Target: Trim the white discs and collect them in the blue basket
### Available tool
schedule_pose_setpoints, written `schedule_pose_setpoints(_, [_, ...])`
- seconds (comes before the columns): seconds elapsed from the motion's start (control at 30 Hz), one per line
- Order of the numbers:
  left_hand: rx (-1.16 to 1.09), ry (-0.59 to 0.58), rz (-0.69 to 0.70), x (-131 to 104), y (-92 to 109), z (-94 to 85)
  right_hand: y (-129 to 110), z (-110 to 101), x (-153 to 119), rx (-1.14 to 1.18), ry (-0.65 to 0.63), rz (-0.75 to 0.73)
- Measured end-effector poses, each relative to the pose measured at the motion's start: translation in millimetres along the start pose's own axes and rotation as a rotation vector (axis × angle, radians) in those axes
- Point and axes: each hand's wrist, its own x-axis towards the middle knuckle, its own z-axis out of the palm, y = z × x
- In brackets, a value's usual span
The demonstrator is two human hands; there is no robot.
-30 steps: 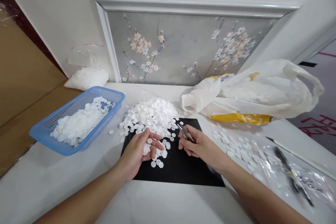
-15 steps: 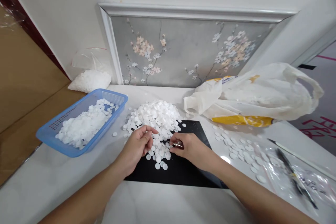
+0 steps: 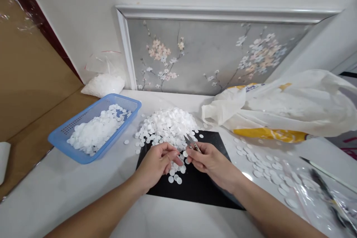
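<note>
My right hand is closed around a small pair of metal thread snips, whose pointed blades stick out up and to the left, slightly parted. A white disc shows right by its fingertips. Close beside it on the left, my left hand has its fingers bent and drawn together; whatever they may hold is hidden. Both hands are over a black mat, at the near side of a heaped pile of small white round discs. Several loose discs lie on the mat just below the hands.
A blue plastic basket with more discs stands at left, before a clear bag of white pieces. A white and yellow plastic bag lies at right. Nearer are scattered discs, a black pen-like tool and clear plastic bags.
Both hands have come up and turned, and the snips' blades now point upward in plain sight. My left hand has moved closer to the right. The whole view has shifted a little.
</note>
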Motion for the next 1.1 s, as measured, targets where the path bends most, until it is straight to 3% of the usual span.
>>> schedule_pose_setpoints(0.17, [-0.020, 0.019, -0.038, -1.8, 1.8, 4.0, -0.8, 9.1, -3.5, 0.113, -0.071, 0.026])
schedule_pose_setpoints(0.43, [0.098, 0.028, 0.062, 0.1, 0.0, 1.2, -4.0, 4.6, -5.3, 0.181, -0.170, 0.061])
schedule_pose_setpoints(0.6, [0.029, 0.013, 0.053, -0.9, 1.6, 0.2, -6.9, 5.2, -6.1, 0.207, -0.137, 0.060])
schedule_pose_setpoints(0.8, [-0.179, 0.036, -0.067, -2.0, 8.4, -0.5, -6.0, -4.0, -1.5, 0.179, -0.065, 0.041])
schedule_pose_setpoints(0.93, [-0.273, 0.061, -0.099, -1.3, 11.7, -5.0, -4.0, -18.4, 3.5, -0.004, 0.019, -0.036])
schedule_pose_setpoints(1.1, [-0.369, 0.089, -0.073, 0.6, 12.4, -12.5, -2.6, -24.0, 4.6, -0.615, 0.051, -0.132])
